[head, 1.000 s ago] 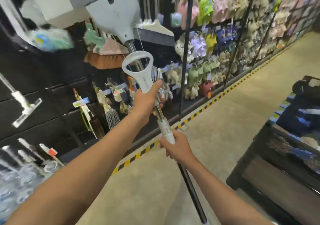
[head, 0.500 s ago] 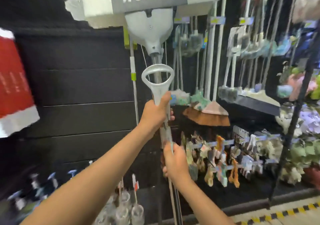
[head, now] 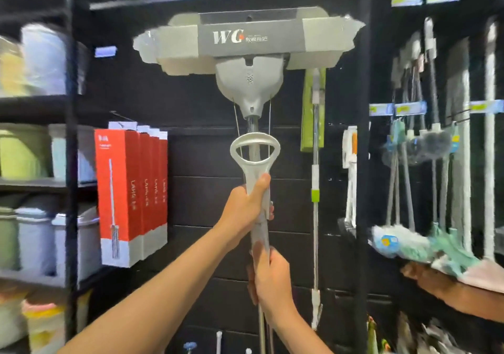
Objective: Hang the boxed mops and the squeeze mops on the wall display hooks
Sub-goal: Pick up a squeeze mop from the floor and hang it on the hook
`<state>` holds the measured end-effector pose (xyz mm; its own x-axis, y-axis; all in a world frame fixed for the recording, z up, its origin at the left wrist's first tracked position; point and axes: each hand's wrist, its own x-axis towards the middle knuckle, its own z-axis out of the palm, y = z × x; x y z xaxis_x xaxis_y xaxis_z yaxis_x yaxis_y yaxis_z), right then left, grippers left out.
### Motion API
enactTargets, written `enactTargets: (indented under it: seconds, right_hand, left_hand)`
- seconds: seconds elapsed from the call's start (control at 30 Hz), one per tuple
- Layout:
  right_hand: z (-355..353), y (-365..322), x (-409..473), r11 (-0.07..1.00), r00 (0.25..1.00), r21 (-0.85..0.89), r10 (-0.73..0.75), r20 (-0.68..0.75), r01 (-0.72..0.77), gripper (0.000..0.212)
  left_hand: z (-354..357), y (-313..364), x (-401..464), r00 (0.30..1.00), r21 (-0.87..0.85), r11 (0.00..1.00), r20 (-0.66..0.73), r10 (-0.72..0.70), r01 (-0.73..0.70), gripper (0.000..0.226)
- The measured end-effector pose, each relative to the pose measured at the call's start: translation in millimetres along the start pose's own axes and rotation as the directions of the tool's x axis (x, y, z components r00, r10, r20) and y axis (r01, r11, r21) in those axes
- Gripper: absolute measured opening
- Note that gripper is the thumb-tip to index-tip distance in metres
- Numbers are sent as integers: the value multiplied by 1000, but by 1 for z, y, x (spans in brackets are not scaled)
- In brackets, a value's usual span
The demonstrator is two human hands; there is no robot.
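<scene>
I hold a grey squeeze mop (head: 248,80) upright, head up, in front of the black slat wall (head: 207,198). Its wide sponge head carries a grey "WG" sleeve (head: 245,38). My left hand (head: 245,209) is shut on the white squeeze-lever grip just below its oval loop (head: 255,147). My right hand (head: 270,280) grips the pole lower down. Several red boxed mops (head: 131,192) hang on the wall to the left of the mop.
A green-banded pole mop (head: 315,190) hangs right of my mop. Further right hang dusters and brooms (head: 425,190); another person's hand (head: 436,285) reaches in there. Shelves with plastic bins (head: 35,233) stand on the left behind a black upright (head: 71,162).
The view has swung left from the aisle and slipper racks to the slat wall. The mop stayed in both hands, now raised before the wall beside the red boxes.
</scene>
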<state>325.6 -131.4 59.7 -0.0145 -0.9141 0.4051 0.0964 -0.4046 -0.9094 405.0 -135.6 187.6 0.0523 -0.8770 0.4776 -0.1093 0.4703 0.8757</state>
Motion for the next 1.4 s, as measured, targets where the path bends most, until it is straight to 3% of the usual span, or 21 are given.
enactTargets:
  seconds: [0.17, 0.37, 0.87, 1.03, 1.4]
  right_hand:
    - [43, -15, 58, 1000, 999, 11, -30, 28, 29, 44]
    - [75, -29, 158, 986, 986, 18, -165, 13, 165, 49]
    - [121, -63, 385, 942, 943, 33, -333, -13, 333, 45]
    - [131, -80, 448, 918, 918, 26, -396, 7, 396, 57]
    - [180, -72, 556, 933, 932, 10, -358, -49, 359, 51]
  left_hand:
    - [-39, 12, 55, 999, -44, 998, -1, 41, -41, 48]
    - [-68, 24, 150, 991, -38, 990, 24, 135, -134, 53]
    - [-103, 51, 361, 953, 2, 958, 101, 285, -286, 58]
    - [-115, 63, 420, 934, 20, 937, 97, 345, -348, 58]
    - [-151, 39, 543, 932, -23, 938, 107, 347, -347, 58]
